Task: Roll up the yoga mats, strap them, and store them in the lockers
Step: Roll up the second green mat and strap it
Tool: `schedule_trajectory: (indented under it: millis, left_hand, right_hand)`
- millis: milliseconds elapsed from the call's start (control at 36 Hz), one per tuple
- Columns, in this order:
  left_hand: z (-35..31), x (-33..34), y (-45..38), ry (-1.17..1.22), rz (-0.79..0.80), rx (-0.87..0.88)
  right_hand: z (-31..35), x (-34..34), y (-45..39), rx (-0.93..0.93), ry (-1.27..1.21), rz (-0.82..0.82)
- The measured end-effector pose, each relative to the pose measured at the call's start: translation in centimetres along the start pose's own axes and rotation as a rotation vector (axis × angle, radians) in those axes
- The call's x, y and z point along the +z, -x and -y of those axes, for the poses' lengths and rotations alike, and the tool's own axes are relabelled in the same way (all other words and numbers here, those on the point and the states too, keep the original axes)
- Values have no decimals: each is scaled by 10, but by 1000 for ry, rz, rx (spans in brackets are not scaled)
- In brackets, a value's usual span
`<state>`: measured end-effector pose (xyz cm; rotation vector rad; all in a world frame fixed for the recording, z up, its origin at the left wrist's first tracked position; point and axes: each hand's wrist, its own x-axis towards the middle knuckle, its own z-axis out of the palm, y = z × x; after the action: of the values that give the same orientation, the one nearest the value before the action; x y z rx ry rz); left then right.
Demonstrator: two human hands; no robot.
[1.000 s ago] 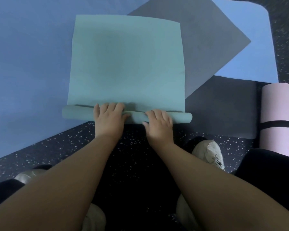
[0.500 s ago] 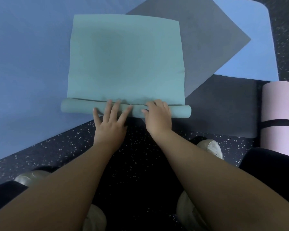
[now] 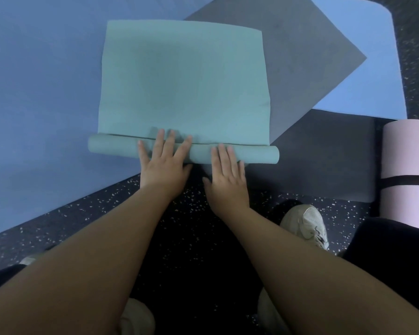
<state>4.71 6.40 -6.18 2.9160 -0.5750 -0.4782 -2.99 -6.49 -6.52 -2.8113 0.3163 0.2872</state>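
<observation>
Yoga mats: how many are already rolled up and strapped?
1 for sure: the pink mat at the right edge, with a black strap around it. A sliver of something pale lies beside it, cut off by the frame; it may be another.

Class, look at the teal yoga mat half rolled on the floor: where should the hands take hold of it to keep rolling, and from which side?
Take the rolled part of the teal mat, the thin tube at its near edge, from the near side, above. Both the left hand and the right hand sit mid-tube; wider spacing would likely keep the long roll straighter.
</observation>
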Motion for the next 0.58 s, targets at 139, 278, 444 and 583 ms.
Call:
schedule_trajectory:
  millis: [139,278,444,583]
  left_hand:
    - [6,12,9,23,-156,60]
    - [14,28,16,11,-305,135]
    - [13,28,16,0,-204,107]
    - [6,15,8,-28,-94,38]
  right_hand:
    - [-3,-6,-12,10,16,131]
    - [-2,-10,-22,16,25,161]
    - [0,-11,-31,32,22,187]
    - [1,-15,-42,64,13,218]
